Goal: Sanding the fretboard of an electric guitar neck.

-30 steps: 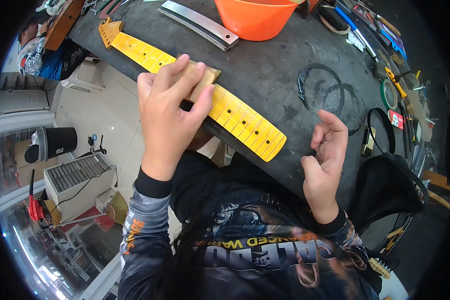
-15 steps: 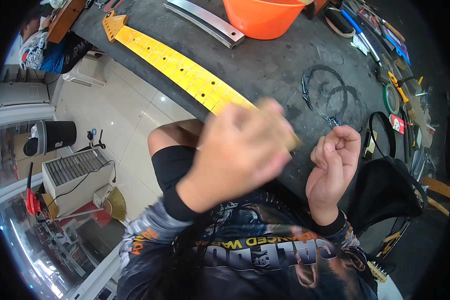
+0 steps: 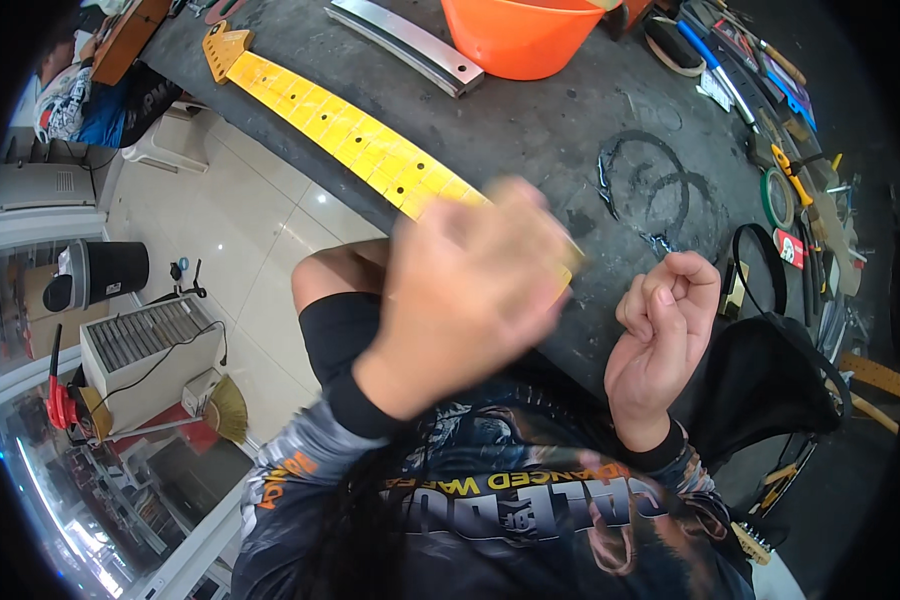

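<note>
A guitar neck (image 3: 360,145) with a bright yellow fretboard face, dark dots and thin cross lines lies along the workbench edge. Its wooden headstock (image 3: 226,52) points to the far left. My left hand (image 3: 470,285) is over the near end of the neck and hides much of it. Motion smears its fingers, so I cannot make out their grip or anything inside them. To the right, my right hand (image 3: 662,330) is held palm up near the bench edge, its fingers curled in toward the thumb. Nothing shows in it, and it is apart from the neck.
On the dark workbench (image 3: 530,130) stand an orange basin (image 3: 525,35) and a long metal-faced bar (image 3: 405,42). Dark ring marks lie at the right, with several tools and a green tape roll (image 3: 778,196) beyond. A black bag (image 3: 770,375) sits beside my right hand.
My left hand is blurred in both frames and sits slightly further left over the neck. My right hand stays curled in nearly the same place. The whole view has shifted a little.
</note>
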`<state>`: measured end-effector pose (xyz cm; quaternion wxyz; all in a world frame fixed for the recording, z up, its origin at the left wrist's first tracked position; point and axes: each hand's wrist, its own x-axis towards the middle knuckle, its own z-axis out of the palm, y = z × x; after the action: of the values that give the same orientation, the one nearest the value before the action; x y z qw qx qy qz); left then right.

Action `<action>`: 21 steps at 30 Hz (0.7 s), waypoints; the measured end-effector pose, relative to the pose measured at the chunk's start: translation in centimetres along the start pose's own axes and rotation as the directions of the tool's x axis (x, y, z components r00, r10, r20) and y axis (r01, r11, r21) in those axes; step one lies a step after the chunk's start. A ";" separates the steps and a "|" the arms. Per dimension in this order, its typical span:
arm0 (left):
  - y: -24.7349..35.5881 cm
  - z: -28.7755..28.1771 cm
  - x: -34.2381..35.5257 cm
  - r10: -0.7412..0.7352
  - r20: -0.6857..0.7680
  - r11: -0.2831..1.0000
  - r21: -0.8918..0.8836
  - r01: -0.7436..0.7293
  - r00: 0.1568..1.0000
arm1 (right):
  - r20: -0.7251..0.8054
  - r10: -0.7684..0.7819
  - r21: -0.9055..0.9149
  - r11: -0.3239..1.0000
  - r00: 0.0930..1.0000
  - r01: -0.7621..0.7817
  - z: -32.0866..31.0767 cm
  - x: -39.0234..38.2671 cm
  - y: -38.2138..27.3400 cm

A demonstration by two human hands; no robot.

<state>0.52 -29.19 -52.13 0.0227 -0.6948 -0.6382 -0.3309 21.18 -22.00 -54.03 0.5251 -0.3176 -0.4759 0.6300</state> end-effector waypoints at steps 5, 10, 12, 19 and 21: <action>-4.5 -1.5 0.7 -0.086 -0.088 0.979 0.180 0.101 0.992 | -0.017 -0.011 -0.033 0.999 1.000 0.011 0.0 -0.2 -0.3; 2.7 1.3 -1.7 -0.001 -0.024 0.995 -0.104 -0.001 1.000 | 0.016 -0.065 -0.048 0.997 0.998 0.066 0.4 -0.3 0.0; 0.4 0.3 -0.8 -0.031 -0.010 0.993 -0.110 0.030 0.999 | -0.005 -0.089 -0.092 0.992 0.996 0.088 0.1 -0.3 -0.3; 2.7 1.0 -1.5 -0.048 -0.010 0.993 -0.111 0.046 0.999 | 0.017 -0.102 -0.087 0.991 0.995 0.103 0.3 -0.5 -0.1; 0.4 0.3 -0.8 -0.024 -0.004 0.998 -0.057 0.024 1.000 | 0.003 -0.093 -0.088 0.992 0.996 0.093 0.1 -0.5 -0.5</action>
<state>1.05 -29.77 -52.61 0.0006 -0.6865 -0.6369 -0.3508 21.35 -22.50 -53.58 0.5396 -0.3181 -0.5173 0.5832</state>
